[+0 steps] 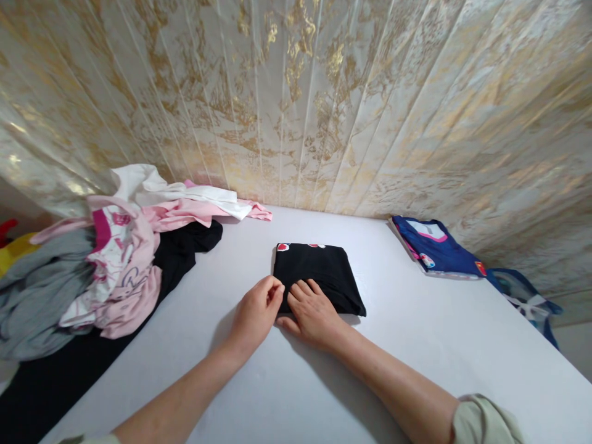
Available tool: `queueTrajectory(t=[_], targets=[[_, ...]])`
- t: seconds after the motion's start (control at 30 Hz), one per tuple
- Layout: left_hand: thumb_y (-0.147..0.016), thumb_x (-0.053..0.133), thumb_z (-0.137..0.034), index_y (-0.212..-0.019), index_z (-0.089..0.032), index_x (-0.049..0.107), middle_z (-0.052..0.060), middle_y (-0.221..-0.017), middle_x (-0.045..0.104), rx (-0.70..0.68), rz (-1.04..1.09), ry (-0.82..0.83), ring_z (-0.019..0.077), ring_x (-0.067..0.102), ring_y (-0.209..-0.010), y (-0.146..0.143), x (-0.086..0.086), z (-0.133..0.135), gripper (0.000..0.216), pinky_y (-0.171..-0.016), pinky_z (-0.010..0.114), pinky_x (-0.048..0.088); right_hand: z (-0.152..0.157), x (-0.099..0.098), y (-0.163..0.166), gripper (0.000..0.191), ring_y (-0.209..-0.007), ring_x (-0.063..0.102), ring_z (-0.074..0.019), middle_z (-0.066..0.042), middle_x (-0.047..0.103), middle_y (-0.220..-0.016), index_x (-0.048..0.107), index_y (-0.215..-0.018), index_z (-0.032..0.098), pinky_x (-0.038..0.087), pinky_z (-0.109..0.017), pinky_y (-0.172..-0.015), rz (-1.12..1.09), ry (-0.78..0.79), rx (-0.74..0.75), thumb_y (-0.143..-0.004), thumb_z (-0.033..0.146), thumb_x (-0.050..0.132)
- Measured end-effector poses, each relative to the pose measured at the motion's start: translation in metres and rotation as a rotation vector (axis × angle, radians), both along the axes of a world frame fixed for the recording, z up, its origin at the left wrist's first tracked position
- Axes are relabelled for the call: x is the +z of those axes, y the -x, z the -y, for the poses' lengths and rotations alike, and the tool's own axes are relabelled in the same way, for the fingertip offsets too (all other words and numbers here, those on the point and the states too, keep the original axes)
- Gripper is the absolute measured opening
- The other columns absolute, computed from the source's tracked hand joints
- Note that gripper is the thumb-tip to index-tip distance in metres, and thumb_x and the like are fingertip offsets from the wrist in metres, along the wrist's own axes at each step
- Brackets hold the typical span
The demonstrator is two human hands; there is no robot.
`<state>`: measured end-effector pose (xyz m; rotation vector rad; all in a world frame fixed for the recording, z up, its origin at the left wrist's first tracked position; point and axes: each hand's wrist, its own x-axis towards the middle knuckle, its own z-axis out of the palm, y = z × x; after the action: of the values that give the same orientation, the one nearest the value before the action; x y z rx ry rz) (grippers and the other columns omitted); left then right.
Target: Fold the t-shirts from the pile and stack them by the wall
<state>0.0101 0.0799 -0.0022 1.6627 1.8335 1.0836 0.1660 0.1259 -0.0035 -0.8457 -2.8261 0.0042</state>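
Observation:
A folded black garment (319, 271) with small red and white marks on its far edge lies in the middle of the white table (416, 345). My left hand (256, 313) is at its near left corner, fingers curled and pinched on the fabric edge. Beside it, my right hand (312, 311) rests on the near edge of the garment, its fingers laid flat and close together on the cloth. The two hands almost touch.
A heap of unfolded clothes (115, 259) in pink, white, grey and black covers the table's left side. A folded blue garment (437, 248) lies at the far right by the marbled wall. A blue bag (527, 296) sits off the table's right edge.

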Motion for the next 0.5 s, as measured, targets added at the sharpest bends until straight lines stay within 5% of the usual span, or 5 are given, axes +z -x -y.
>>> queueTrajectory(t=[0.2,0.5], targets=[[-0.090,0.041,-0.015,-0.101,-0.023,0.061,0.004,-0.104,0.060,0.010,-0.055,-0.151,0.0162,0.059,-0.097,0.017,-0.013,-0.010,0.025,-0.086,0.030,0.047,0.000,-0.001,0.000,0.035,-0.104,0.051,-0.0259,-0.009,0.060,-0.101,0.060,-0.101,0.016,0.037,-0.045,-0.102,-0.012,-0.006,-0.015,-0.090,0.049,0.057],[-0.087,0.052,-0.013,-0.112,-0.022,0.063,0.006,-0.108,0.061,-0.029,-0.321,-0.128,0.0212,0.058,-0.104,0.020,-0.021,-0.009,0.029,-0.096,0.038,0.047,-0.003,0.000,-0.005,0.025,-0.105,0.052,-0.0257,-0.010,0.060,-0.106,0.059,-0.102,0.017,0.042,-0.043,-0.098,-0.151,0.074,0.028,-0.086,0.034,0.065]])
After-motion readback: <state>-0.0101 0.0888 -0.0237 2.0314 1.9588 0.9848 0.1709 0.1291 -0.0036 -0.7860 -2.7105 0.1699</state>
